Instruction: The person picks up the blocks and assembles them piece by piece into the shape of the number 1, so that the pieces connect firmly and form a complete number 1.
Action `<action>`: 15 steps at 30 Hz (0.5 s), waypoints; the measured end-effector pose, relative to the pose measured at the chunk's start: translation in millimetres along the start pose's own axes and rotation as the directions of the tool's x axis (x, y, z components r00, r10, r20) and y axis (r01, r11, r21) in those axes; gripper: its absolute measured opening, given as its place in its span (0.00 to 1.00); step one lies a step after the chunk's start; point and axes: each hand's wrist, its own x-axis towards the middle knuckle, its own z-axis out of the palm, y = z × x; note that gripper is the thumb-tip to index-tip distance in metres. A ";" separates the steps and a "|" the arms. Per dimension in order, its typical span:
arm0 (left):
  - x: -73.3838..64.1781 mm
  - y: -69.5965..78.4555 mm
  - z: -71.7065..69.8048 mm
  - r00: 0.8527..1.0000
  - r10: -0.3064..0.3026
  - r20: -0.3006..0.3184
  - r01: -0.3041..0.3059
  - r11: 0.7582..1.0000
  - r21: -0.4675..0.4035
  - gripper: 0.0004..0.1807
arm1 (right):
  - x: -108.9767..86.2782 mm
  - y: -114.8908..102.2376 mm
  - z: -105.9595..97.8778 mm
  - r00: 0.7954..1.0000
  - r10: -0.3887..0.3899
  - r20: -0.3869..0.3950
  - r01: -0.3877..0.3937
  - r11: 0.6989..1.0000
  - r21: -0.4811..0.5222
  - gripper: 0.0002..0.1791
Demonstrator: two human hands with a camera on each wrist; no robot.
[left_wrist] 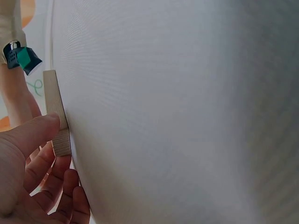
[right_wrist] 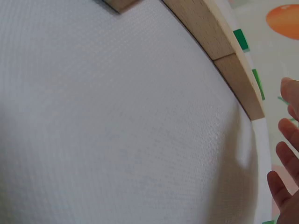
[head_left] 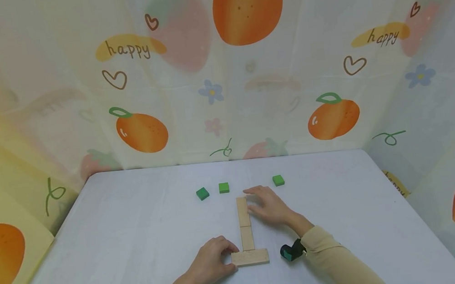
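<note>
Left hand point(head_left: 213, 261) pinches the crosswise block point(head_left: 252, 258), likely steadying it, while right hand point(head_left: 272, 207), loosely extended and empty, flanks two lengthwise blocks point(head_left: 245, 222)

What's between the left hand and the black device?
The crosswise block, its left end pinched by the left hand, then bare table up to the black device; the head view shows this.
</note>
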 end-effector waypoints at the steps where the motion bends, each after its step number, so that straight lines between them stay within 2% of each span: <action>1: 0.1 0.3 0.0 1.000 -0.003 0.000 0.003 1.000 0.002 0.15 | 0.2 0.7 -0.5 1.000 0.002 -0.018 -0.002 1.000 0.001 0.23; 8: 0.6 0.9 0.6 1.000 -0.023 0.010 0.023 1.000 0.001 0.15 | 1.3 8.6 -5.7 0.990 0.008 -0.143 -0.004 0.999 0.032 0.19; 15: 0.8 0.3 1.4 1.000 -0.028 0.005 0.028 1.000 0.002 0.15 | 1.6 20.4 -13.0 0.974 0.019 -0.228 -0.013 0.999 0.029 0.18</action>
